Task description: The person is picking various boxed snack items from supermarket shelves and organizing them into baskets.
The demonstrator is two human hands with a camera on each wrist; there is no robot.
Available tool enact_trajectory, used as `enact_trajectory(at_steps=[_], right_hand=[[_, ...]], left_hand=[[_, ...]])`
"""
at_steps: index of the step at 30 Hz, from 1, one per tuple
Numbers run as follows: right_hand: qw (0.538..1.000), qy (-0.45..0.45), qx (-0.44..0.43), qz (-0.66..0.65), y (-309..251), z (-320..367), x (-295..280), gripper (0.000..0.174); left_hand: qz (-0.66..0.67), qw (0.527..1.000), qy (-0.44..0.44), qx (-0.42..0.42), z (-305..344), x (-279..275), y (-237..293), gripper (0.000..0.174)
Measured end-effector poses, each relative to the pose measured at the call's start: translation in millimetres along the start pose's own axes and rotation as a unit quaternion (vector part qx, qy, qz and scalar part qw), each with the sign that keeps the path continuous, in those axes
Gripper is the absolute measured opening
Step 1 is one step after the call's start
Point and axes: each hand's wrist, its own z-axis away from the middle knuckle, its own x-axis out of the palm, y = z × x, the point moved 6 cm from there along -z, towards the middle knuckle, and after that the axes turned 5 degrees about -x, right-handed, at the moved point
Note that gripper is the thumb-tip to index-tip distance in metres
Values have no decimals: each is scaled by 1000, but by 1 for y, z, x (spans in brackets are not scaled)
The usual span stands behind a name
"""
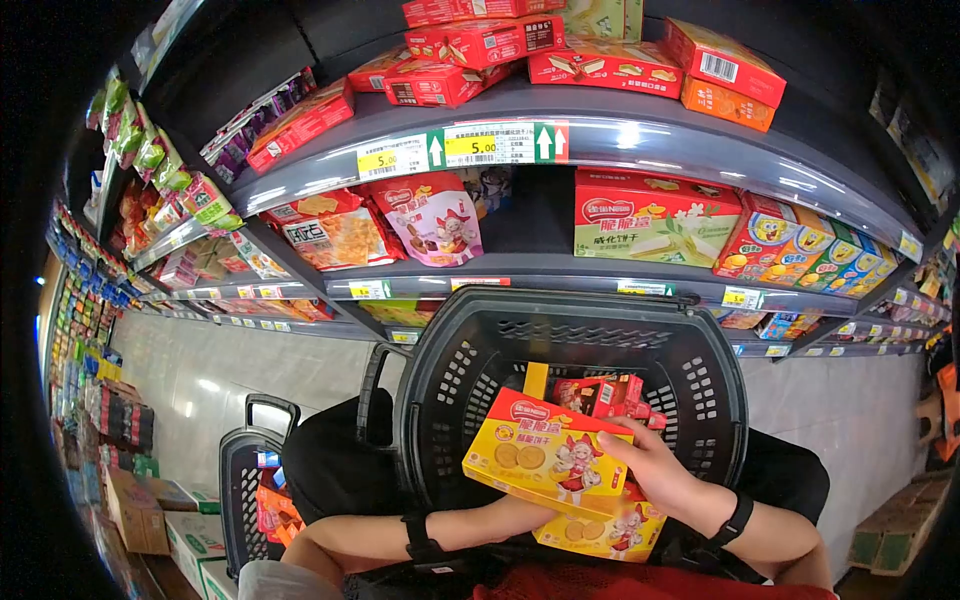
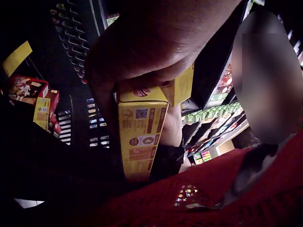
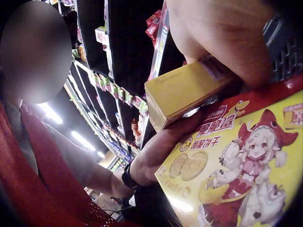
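In the head view my right hand (image 1: 655,468) grips the right end of a red-topped yellow biscuit box (image 1: 545,450), its thumb on the printed front. My left hand (image 1: 518,514) reaches beneath that box, its fingers mostly hidden there. A matching second yellow biscuit box (image 1: 605,535) lies lower, nearer my body, partly covered by the first. The left wrist view shows my left hand (image 2: 147,47) holding a yellow box (image 2: 139,137) by its upper end. Both boxes are over the near part of a black shopping basket (image 1: 425,410), which contains red boxes (image 1: 597,396).
A shelf (image 1: 330,130) with red biscuit boxes and price tags runs across the front. Lower, a pink snack bag (image 1: 430,220) and a green-fronted wafer box (image 1: 655,220) stand on another level. A second black basket (image 1: 238,470) stands on the floor at left, near cartons (image 1: 138,512).
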Motion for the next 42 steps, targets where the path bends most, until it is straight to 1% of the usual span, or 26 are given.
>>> enact_trajectory(at_steps=[3, 5, 6, 7, 8, 9, 12, 14, 16, 18, 19, 20, 22, 23, 24, 25, 26, 27, 28, 30, 32, 33, 35, 36, 38, 42], right_hand=[[1000, 13, 18, -15, 4, 1, -3, 43], [997, 41, -24, -53, -9, 2, -6, 42], [991, 50, -65, -106, -14, -4, -16, 41], [983, 11, -146, -112, -40, -4, -18, 41], [969, 73, -188, -144, -48, -7, -36, 41], [959, 113, -228, -127, -65, -3, -46, 42], [924, 210, -313, -67, -96, 4, -77, 44], [905, 244, -350, 4, -102, 7, -93, 48], [903, 258, -344, 3, -100, 8, -98, 50], [909, 245, -326, 85, -99, 5, -98, 49], [907, 234, -310, 166, -98, 3, -94, 48], [898, 203, -323, 220, -94, -1, -88, 44], [831, 112, -349, 419, -83, -3, -68, 44], [791, 84, -348, 496, -75, -2, -53, 41], [743, 59, -345, 570, -65, 2, -36, 37], [712, 9, -337, 616, -54, 2, -22, 33], [677, -37, -325, 660, -41, 4, -12, 29], [670, -57, -342, 656, -32, 7, -4, 30], [664, -78, -357, 652, -25, 10, 2, 30], [685, -104, -324, 644, -17, 11, 7, 34], [671, -114, -310, 664, -13, 9, 8, 39], [658, -112, -305, 680, -11, 8, 10, 40], [629, -109, -307, 706, -7, 7, 10, 42], [629, -110, -306, 706, -7, 7, 10, 42], [614, -107, -310, 718, -7, 7, 12, 42], [597, -102, -312, 732, -4, 5, 7, 42]], left_hand=[[-7, 1000, 3, 27, 1, 1, 5, 51], [-3, 1000, -1, 22, -2, -1, 3, 51], [-71, 995, 7, 76, -9, -8, 8, 51], [-131, 984, 12, 122, -12, -10, 12, 50], [6, 997, 12, 81, -6, -10, 34, 46], [4, 998, 23, 54, -12, -26, 30, 41], [-1, 978, 171, 115, -3, -66, 65, 36], [90, 956, 225, 164, 2, -92, 76, 30], [129, 940, 251, 192, 11, -96, 91, 34], [144, 938, 247, 196, 11, -101, 93, 38], [139, 935, 250, 210, 11, -104, 91, 38], [133, 930, 254, 229, 10, -107, 92, 38], [73, 941, 263, 199, 4, -107, 85, 38], [16, 945, 273, 181, 1, -104, 81, 39], [-72, 949, 248, 182, 3, -88, 87, 40], [-254, 918, 257, 163, 3, -80, 86, 39], [-452, 825, 252, 226, 9, -58, 100, 36], [-481, 816, 198, 253, 9, -44, 96, 35], [-505, 811, 157, 250, 8, -35, 91, 36], [-527, 811, 138, 215, 5, -29, 73, 36], [-565, 789, 113, 213, 4, -25, 66, 39], [-565, 789, 113, 214, 5, -25, 66, 39], [-613, 750, 107, 225, 7, -22, 64, 43], [-612, 751, 107, 224, 8, -22, 64, 43], [-639, 726, 114, 225, 10, -21, 66, 44], [-647, 715, 120, 233, 9, -22, 65, 44]])
